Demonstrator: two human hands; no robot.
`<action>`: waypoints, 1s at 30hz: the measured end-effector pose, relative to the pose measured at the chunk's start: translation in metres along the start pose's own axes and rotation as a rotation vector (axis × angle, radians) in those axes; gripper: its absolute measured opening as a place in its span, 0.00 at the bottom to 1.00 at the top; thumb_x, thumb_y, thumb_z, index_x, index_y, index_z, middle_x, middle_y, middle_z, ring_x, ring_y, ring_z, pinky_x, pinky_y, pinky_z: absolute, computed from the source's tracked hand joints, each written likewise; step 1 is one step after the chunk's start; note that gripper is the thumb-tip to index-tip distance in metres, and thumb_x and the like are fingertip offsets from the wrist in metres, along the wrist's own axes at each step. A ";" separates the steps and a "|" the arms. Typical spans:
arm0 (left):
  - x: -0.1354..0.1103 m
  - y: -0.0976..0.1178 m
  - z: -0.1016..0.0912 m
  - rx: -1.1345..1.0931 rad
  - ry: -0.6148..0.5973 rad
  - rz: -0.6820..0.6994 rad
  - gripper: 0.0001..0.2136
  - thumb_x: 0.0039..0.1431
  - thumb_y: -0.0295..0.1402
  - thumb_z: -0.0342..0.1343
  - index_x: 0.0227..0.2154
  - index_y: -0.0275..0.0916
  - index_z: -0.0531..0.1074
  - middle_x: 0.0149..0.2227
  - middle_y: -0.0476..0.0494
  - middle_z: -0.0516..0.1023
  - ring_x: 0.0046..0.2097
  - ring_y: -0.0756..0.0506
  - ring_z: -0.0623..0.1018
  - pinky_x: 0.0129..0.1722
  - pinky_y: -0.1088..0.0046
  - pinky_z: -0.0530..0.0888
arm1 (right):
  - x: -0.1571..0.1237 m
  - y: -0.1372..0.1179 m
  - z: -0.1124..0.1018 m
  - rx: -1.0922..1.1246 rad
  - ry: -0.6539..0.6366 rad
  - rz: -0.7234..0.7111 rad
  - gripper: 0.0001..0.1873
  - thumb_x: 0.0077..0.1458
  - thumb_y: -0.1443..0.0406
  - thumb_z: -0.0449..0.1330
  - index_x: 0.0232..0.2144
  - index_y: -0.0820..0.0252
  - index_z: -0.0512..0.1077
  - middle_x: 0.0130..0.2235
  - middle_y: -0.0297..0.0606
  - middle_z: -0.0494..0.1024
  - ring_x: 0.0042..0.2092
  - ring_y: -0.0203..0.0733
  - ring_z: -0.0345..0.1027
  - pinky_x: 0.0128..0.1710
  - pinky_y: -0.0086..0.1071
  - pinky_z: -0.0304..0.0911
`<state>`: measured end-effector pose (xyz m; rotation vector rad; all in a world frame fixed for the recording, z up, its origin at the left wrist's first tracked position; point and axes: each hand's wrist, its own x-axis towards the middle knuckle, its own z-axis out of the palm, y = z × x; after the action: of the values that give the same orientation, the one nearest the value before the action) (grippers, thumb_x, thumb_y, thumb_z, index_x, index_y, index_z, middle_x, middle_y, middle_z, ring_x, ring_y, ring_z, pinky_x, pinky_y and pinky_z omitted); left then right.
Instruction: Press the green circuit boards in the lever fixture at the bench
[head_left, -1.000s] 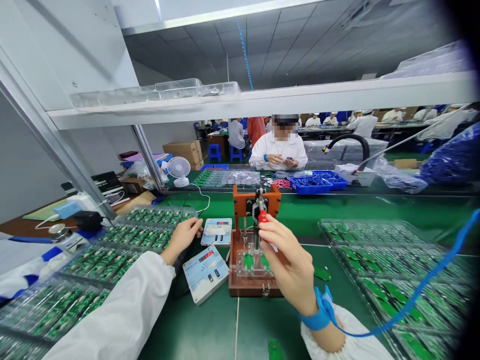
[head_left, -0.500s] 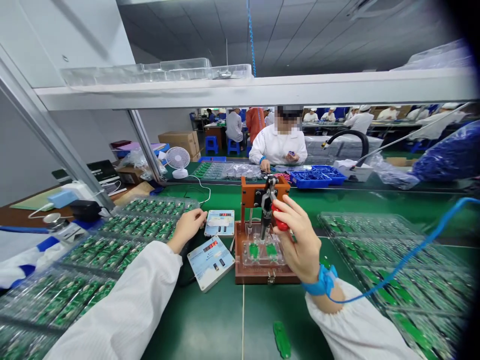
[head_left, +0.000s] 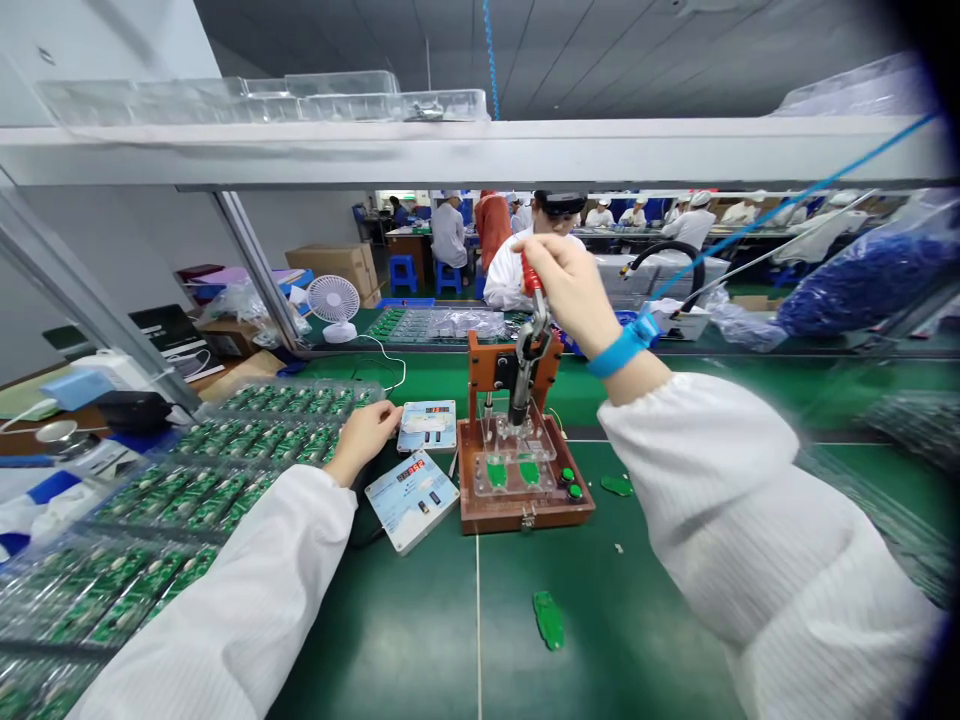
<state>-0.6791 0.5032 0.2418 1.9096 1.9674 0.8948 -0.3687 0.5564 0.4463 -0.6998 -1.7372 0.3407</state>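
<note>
My right hand is closed round the red handle of a toggle clamp, which points upward. The clamp sits on an orange-brown test fixture with a wooden base. Under its clear plate lie two green pieces of circuit board. My left hand is closed, fingers curled, at the left edge of the upper display box; anything inside the fingers is hidden. A second display box with red digits lies in front of it. A loose green board is on the bench nearer me.
Clear trays of green boards fill the left side; further trays are at right. Another green board lies right of the fixture. A white fan stands behind. A blue cord runs from my right wristband. A co-worker sits opposite.
My right hand has swung the red handle up from beside the fixture to above it. The clear plate still covers the boards. My left hand stays by the display box; the view has shifted.
</note>
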 end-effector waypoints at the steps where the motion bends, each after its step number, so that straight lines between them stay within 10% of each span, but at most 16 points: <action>1: -0.001 0.001 -0.001 0.005 -0.002 0.007 0.20 0.64 0.51 0.47 0.27 0.42 0.74 0.27 0.47 0.80 0.32 0.42 0.78 0.33 0.70 0.65 | 0.004 0.006 0.001 -0.027 -0.024 0.066 0.18 0.70 0.57 0.53 0.37 0.63 0.76 0.27 0.32 0.72 0.31 0.36 0.70 0.38 0.33 0.67; 5: -0.002 0.006 -0.002 0.012 0.013 0.049 0.18 0.62 0.49 0.48 0.30 0.42 0.75 0.31 0.45 0.81 0.34 0.41 0.78 0.33 0.69 0.65 | -0.014 0.023 -0.005 -0.106 -0.012 0.125 0.17 0.67 0.56 0.56 0.40 0.62 0.77 0.33 0.36 0.78 0.38 0.41 0.73 0.46 0.37 0.67; 11: -0.014 0.039 0.008 -0.044 0.031 0.174 0.15 0.63 0.42 0.50 0.40 0.40 0.78 0.45 0.42 0.83 0.45 0.40 0.79 0.45 0.66 0.71 | -0.115 0.044 -0.029 -0.189 0.167 0.195 0.21 0.65 0.56 0.54 0.56 0.58 0.68 0.45 0.42 0.80 0.46 0.46 0.74 0.49 0.40 0.68; 18: -0.068 0.105 0.046 -0.007 -0.176 0.444 0.14 0.68 0.38 0.53 0.48 0.40 0.79 0.50 0.39 0.78 0.54 0.37 0.75 0.55 0.58 0.71 | -0.223 0.057 -0.012 -0.251 -0.153 0.269 0.10 0.60 0.62 0.59 0.39 0.56 0.79 0.42 0.44 0.81 0.48 0.54 0.72 0.53 0.50 0.67; 25: -0.074 0.115 0.059 -0.011 -0.120 0.447 0.12 0.63 0.35 0.57 0.45 0.37 0.78 0.51 0.37 0.77 0.54 0.35 0.74 0.56 0.54 0.71 | -0.230 0.057 -0.004 -0.160 -0.280 0.361 0.06 0.57 0.66 0.62 0.36 0.58 0.78 0.50 0.49 0.78 0.57 0.58 0.64 0.64 0.59 0.55; 30: -0.084 0.118 0.049 -0.350 -0.120 0.255 0.13 0.60 0.40 0.56 0.40 0.39 0.78 0.37 0.43 0.81 0.41 0.40 0.79 0.46 0.61 0.74 | -0.233 0.055 -0.019 0.089 -0.302 0.533 0.11 0.58 0.58 0.62 0.40 0.58 0.73 0.42 0.41 0.79 0.45 0.45 0.72 0.51 0.44 0.68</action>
<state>-0.5465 0.4281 0.2538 1.9746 1.4102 1.0798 -0.3013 0.4538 0.2402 -1.0862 -1.7800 0.9239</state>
